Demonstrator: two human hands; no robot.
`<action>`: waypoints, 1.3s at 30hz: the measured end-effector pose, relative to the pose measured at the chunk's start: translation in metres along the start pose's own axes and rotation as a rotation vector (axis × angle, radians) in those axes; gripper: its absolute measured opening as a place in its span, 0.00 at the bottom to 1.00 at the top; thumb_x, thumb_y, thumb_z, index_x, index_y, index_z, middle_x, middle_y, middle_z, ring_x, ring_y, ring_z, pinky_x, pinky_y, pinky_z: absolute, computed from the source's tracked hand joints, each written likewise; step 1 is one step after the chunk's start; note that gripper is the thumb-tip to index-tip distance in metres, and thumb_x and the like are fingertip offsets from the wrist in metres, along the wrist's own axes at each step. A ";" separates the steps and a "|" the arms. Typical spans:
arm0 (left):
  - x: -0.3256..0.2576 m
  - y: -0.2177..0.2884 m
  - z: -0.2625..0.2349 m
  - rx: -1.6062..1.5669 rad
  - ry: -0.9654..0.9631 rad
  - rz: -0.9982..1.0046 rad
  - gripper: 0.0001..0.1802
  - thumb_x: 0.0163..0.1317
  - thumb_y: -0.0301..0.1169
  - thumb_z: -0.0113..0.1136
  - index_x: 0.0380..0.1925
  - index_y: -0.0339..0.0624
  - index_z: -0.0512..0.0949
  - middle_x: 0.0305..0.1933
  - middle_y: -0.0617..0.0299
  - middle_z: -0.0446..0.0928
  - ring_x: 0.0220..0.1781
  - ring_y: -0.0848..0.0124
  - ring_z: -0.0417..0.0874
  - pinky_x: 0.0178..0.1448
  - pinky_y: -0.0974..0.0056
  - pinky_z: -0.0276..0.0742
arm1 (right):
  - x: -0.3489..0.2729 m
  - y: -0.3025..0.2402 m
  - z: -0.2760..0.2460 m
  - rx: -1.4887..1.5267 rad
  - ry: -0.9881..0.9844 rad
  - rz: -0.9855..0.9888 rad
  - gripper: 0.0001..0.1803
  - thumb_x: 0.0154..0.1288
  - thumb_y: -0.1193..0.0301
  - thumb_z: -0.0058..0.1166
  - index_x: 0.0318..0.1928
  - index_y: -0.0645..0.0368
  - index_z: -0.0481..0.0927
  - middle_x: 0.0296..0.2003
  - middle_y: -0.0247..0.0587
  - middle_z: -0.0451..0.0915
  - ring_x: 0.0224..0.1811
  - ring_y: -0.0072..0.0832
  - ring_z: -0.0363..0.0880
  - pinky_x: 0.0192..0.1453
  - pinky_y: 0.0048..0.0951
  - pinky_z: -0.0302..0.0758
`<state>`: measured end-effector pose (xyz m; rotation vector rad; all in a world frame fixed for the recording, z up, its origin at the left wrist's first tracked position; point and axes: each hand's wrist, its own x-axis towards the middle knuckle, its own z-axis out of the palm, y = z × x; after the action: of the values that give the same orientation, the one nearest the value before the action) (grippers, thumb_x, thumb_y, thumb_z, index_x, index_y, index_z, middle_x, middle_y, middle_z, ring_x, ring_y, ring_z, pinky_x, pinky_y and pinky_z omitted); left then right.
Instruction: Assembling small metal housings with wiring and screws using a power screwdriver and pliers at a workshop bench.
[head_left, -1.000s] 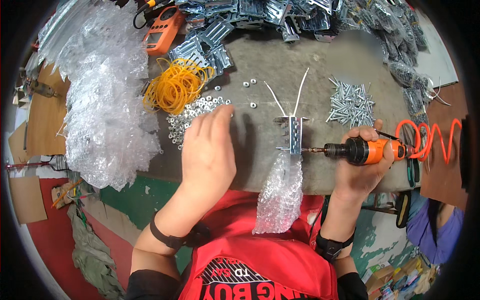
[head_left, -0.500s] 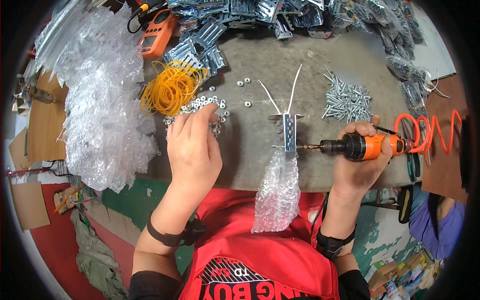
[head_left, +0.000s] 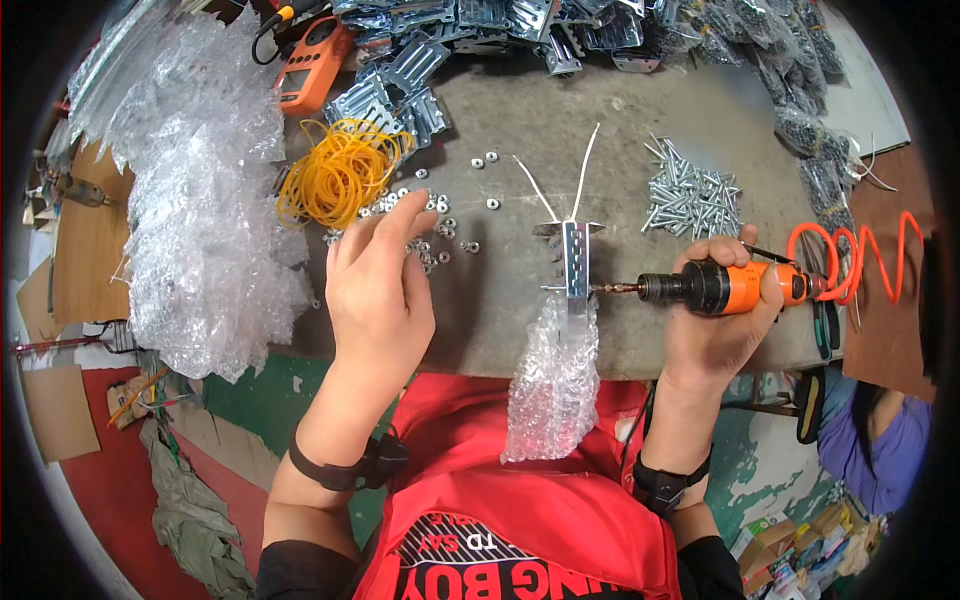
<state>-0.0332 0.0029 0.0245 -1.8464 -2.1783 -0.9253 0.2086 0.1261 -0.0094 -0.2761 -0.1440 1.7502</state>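
Note:
My left hand is over a scatter of small metal nuts, thumb apart from the loosely bent fingers. No nut is visible in its grasp, though some fingertips are hidden from above. My right hand grips an orange and black air screwdriver, which lies level with its bit pointing left. The bit's tip meets the right side of a slotted metal bracket, where a thin screw sticks out on the left. Two white ties rise from the bracket, and bubble wrap hangs below it over the table's edge.
Yellow rubber bands lie beyond my left hand, near an orange meter. Bubble wrap sheets cover the left side. Loose screws lie to the right, brackets along the back. A coiled orange hose trails right.
My left hand has drawn slightly back and left among the nuts, and a few nuts now lie apart to its right. The screwdriver and bracket stay nearly as they were.

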 end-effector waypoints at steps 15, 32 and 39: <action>-0.001 0.004 0.006 -0.006 -0.008 0.075 0.26 0.47 0.14 0.61 0.50 0.38 0.74 0.35 0.61 0.82 0.40 0.58 0.79 0.49 0.56 0.71 | 0.000 0.000 0.000 0.009 -0.015 0.010 0.23 0.61 0.61 0.56 0.54 0.59 0.71 0.35 0.35 0.71 0.41 0.29 0.73 0.58 0.40 0.69; 0.023 0.009 0.016 -0.232 -0.190 -0.055 0.20 0.46 0.17 0.64 0.41 0.43 0.74 0.29 0.62 0.79 0.36 0.59 0.76 0.40 0.56 0.72 | -0.002 0.001 0.002 0.053 0.003 0.018 0.23 0.63 0.62 0.56 0.54 0.59 0.70 0.36 0.36 0.71 0.41 0.29 0.72 0.59 0.40 0.68; 0.025 -0.004 -0.008 0.021 -0.010 0.093 0.11 0.43 0.20 0.67 0.27 0.41 0.77 0.29 0.59 0.74 0.34 0.59 0.74 0.37 0.58 0.71 | -0.001 0.000 0.000 0.015 -0.008 0.005 0.23 0.63 0.61 0.55 0.54 0.59 0.70 0.36 0.36 0.71 0.42 0.30 0.73 0.58 0.40 0.69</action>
<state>-0.0453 0.0195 0.0413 -1.9278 -2.0799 -0.8732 0.2089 0.1254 -0.0094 -0.2583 -0.1356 1.7572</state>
